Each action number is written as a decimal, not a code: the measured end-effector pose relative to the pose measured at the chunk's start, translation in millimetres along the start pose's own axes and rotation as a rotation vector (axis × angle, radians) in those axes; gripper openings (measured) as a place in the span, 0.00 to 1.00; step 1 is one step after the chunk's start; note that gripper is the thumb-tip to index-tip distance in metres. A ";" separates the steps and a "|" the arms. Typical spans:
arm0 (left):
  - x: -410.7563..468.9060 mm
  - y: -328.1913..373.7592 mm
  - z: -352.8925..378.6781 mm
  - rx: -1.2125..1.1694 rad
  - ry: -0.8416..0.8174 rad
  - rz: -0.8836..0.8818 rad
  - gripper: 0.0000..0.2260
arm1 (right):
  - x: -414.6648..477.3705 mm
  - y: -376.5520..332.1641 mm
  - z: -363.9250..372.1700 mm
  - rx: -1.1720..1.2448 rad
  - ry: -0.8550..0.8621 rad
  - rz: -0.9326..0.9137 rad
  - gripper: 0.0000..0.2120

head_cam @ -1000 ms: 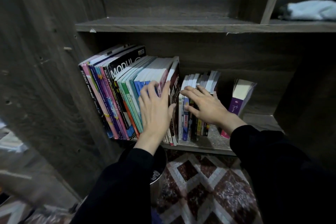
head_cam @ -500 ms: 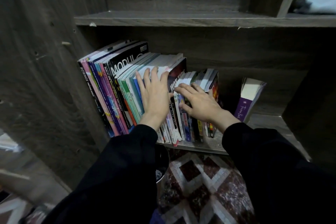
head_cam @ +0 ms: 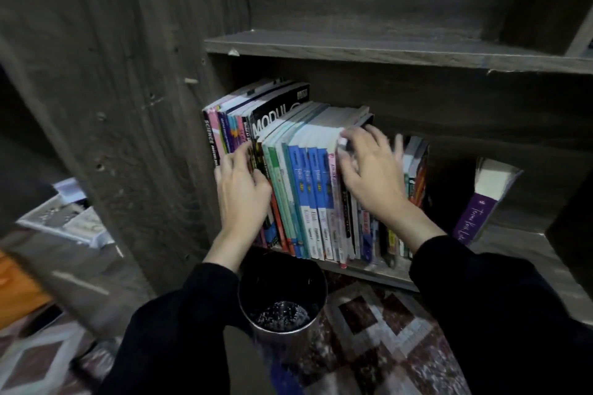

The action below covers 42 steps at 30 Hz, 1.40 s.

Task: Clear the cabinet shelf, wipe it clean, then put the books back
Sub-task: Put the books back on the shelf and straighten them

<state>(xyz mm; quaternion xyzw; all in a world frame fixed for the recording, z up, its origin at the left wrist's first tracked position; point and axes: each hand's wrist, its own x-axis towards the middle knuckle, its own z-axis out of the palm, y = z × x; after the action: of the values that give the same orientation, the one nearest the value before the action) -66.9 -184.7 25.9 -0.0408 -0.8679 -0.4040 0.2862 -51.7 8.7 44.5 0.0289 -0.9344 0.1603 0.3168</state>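
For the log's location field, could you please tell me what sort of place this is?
Probably a room in a home: a dark wooden cabinet holding school books, with a patterned carpet below.

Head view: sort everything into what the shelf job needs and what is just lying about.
Job: row of books; purple book leaning alone; lower shelf; left hand on the spines; right hand hooked over their tops.
Lying about: metal bin on the floor; patterned rug; upper shelf.
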 end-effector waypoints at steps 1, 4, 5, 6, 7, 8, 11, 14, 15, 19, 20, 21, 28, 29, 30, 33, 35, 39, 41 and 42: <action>2.0 -3.5 -1.2 0.009 -0.024 -0.007 0.21 | 5.0 -13.8 2.0 -0.014 0.008 -0.106 0.19; 5.2 -7.2 -3.1 0.011 -0.029 0.017 0.19 | 22.1 -52.4 8.6 -0.051 -0.148 -0.330 0.26; 6.2 -7.5 -4.1 0.006 -0.017 0.019 0.18 | 26.9 -61.5 12.4 -0.068 -0.212 -0.371 0.27; 7.1 -7.3 -5.1 0.000 -0.008 0.016 0.18 | 30.9 -67.8 17.1 -0.086 -0.268 -0.402 0.28; 8.0 -7.4 -5.9 -0.005 -0.001 0.016 0.18 | 33.6 -71.0 22.9 -0.106 -0.315 -0.419 0.29; 9.1 -7.8 -6.3 -0.008 0.003 0.019 0.18 | 34.7 -72.1 27.5 -0.123 -0.340 -0.425 0.30; 12.5 -9.8 -6.7 -0.001 -0.007 0.064 0.20 | 34.4 -68.3 35.8 -0.173 -0.292 -0.440 0.30; 15.1 -10.0 -8.4 0.004 -0.061 0.135 0.22 | 32.6 -64.0 36.0 -0.165 -0.239 -0.437 0.28; 15.8 -9.2 -9.2 0.019 -0.082 0.152 0.23 | 31.7 -62.3 35.4 -0.152 -0.233 -0.432 0.28; 24.9 -7.1 -5.6 0.170 -0.186 0.162 0.27 | 27.9 -55.4 31.8 -0.098 -0.224 -0.415 0.28; 27.7 -6.5 -4.4 0.202 -0.219 0.140 0.28 | 27.8 -55.0 30.6 -0.085 -0.227 -0.412 0.28; 29.5 -5.8 -3.8 0.226 -0.241 0.121 0.29 | 28.1 -55.0 30.0 -0.074 -0.230 -0.407 0.28; 19.4 -7.2 -6.5 0.187 -0.180 0.147 0.26 | 28.3 -55.5 30.7 -0.066 -0.239 -0.395 0.28; 13.5 -9.9 -6.7 0.165 -0.151 0.170 0.24 | 28.6 -55.3 30.7 -0.064 -0.239 -0.396 0.27; 7.1 -13.2 -7.3 0.133 -0.111 0.187 0.21 | 29.0 -55.1 30.7 -0.061 -0.242 -0.395 0.27; -6.7 -25.0 -6.8 -0.009 -0.018 0.162 0.17 | 29.1 -54.4 32.5 -0.053 -0.246 -0.393 0.27; -6.7 -26.6 -5.8 -0.099 -0.013 0.116 0.16 | 28.7 -54.9 32.6 -0.050 -0.243 -0.396 0.27; -7.0 -16.6 -12.4 -0.173 0.102 0.154 0.14 | 28.4 -55.6 31.0 -0.039 -0.246 -0.396 0.27; -10.2 -15.5 -17.3 -0.144 0.184 0.218 0.15 | 28.8 -55.8 29.8 -0.027 -0.249 -0.396 0.27; -13.2 -17.6 -18.6 -0.124 0.193 0.239 0.15 | 28.8 -56.4 29.3 -0.021 -0.253 -0.397 0.28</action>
<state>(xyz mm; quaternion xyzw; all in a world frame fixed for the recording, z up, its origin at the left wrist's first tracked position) -52.6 -207.9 16.5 -0.1223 -0.7989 -0.4218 0.4111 -82.9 -52.6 55.8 0.2287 -0.9443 0.0805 0.2227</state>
